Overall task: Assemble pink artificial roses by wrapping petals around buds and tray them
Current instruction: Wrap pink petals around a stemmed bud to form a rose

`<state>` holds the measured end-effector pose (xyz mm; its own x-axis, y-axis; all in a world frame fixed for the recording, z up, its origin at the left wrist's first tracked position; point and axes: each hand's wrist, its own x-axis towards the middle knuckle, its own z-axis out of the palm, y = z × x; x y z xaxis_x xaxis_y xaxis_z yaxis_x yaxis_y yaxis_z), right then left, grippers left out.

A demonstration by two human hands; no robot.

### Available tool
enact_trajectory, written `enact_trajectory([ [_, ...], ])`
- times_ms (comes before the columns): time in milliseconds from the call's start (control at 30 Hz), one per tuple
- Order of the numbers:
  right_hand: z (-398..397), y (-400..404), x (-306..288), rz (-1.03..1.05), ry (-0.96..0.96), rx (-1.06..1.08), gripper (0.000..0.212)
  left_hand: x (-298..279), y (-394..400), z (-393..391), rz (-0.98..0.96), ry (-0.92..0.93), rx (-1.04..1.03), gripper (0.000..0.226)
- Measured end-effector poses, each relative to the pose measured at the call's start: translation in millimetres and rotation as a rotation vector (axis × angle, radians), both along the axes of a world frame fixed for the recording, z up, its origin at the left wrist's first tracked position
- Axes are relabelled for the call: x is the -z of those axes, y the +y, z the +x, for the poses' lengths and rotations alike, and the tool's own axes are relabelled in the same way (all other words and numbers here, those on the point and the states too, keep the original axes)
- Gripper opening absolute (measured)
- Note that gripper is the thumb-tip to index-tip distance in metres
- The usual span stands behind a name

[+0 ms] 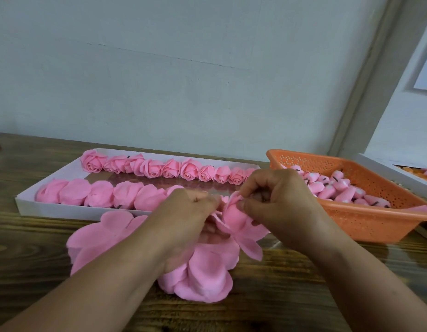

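Observation:
Between both hands is a half-wrapped pink rose (234,218), its loose petals hanging down. My left hand (186,212) grips it from the left with curled fingers. My right hand (277,195) pinches a petal edge at its top; the bud inside is hidden. A pile of flat pink petal sheets (202,271) lies on the wooden table under my wrists. The white tray (27,202) behind holds a back row of finished roses (157,167) and a front row of roses (99,194) lying on their sides.
An orange perforated basket (375,221) full of pink buds (339,188) stands to the right. A white box edge (399,168) shows at the far right. A grey wall rises behind the table.

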<state>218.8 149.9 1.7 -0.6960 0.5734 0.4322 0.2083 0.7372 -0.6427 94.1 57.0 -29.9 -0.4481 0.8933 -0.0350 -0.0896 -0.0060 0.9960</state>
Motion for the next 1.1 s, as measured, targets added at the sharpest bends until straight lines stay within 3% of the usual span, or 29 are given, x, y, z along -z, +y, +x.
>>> enact_trajectory([
  [167,-2,-4,0,-0.103,-0.01,-0.047,0.037,4,1,-8,-0.064,-0.158,0.11,0.018],
  [200,-2,-3,0,-0.104,-0.012,-0.042,0.034,5,0,-9,-0.076,-0.172,0.131,0.023],
  [367,-3,1,4,-0.221,-0.01,-0.072,0.039,7,1,-9,-0.109,-0.146,0.142,0.02],
  [567,10,11,-2,-0.523,-0.026,-0.388,0.038,2,3,-12,-0.107,-0.26,0.165,0.011],
  [833,5,13,2,-0.326,0.007,-0.226,0.022,2,3,-10,-0.11,-0.245,0.145,0.044],
  [967,3,19,4,-0.315,0.166,-0.018,0.017,-1,6,-11,-0.013,-0.408,0.064,0.065],
  [1033,0,18,5,-0.292,0.211,0.057,0.019,0,6,-9,0.054,-0.427,0.09,0.079],
  [1100,-2,16,6,-0.246,0.222,0.1,0.022,3,5,-4,0.105,-0.387,0.102,0.078],
])
